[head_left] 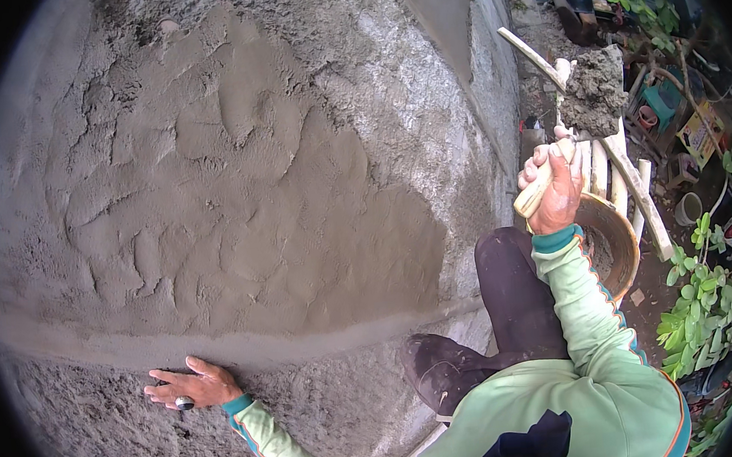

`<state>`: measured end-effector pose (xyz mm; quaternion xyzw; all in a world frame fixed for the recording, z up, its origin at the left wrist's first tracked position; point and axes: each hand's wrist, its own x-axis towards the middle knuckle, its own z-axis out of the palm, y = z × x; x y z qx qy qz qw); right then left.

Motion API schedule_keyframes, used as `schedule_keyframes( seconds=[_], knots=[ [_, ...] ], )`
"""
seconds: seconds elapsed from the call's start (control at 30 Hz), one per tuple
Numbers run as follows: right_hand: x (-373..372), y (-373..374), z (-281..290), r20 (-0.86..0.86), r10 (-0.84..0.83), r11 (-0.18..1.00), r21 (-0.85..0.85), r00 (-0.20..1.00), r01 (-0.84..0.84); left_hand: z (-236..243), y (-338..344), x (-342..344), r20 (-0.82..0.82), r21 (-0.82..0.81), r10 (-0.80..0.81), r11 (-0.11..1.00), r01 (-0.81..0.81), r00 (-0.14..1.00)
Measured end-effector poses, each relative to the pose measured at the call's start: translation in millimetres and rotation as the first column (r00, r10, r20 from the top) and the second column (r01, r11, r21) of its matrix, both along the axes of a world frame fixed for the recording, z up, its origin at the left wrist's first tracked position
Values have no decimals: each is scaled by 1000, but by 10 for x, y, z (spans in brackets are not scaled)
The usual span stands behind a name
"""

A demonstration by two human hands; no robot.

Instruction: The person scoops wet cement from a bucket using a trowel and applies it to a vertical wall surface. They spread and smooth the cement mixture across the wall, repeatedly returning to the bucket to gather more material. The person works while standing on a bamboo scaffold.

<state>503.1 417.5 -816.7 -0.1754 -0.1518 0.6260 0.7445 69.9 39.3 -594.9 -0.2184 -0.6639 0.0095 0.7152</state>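
My right hand [557, 189] is wrapped round the wooden handle of a trowel [534, 196] at the right. A thick lump of wet grey mortar [598, 92] sits on the trowel and hides most of its blade. My left hand [196, 386], with a dark ring on one finger, rests spread on the rough wall surface, just below the smooth plaster edge [281, 345]. Over the wall's middle lies a broad patch of fresh plaster [261, 202], marked with overlapping trowel strokes. Below my right hand stands a round bucket [627, 247], partly covered by my sleeve, with mortar inside.
Bamboo poles and wooden slats [629, 182] form a platform beside the bucket. Leafy branches [707, 322] reach in at the right. Pots, a teal container [662, 104] and other clutter lie beyond. My boot [446, 368] is close to the wall.
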Motion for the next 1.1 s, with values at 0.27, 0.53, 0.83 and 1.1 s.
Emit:
schedule_keyframes(
  seconds=[0.27, 0.53, 0.83, 1.1],
  knots=[
    [-2156, 673, -108, 753, 127, 989, -48, 646, -139, -152, 162, 67, 62, -23, -48, 999, 49, 997],
    [-2032, -171, -381, 441, 579, 804, -165, 686, -572, -42, 96, 1, 35, -9, -37, 999, 37, 999],
    [-2180, 2019, 334, 332, 727, 657, -85, 601, -749, -115, 137, 1, 57, -5, -60, 998, 60, 997],
    [-2637, 912, -625, 358, 885, 407, -286, 297, -868, -66, 159, 28, 50, -11, -45, 999, 45, 998]
  ],
)
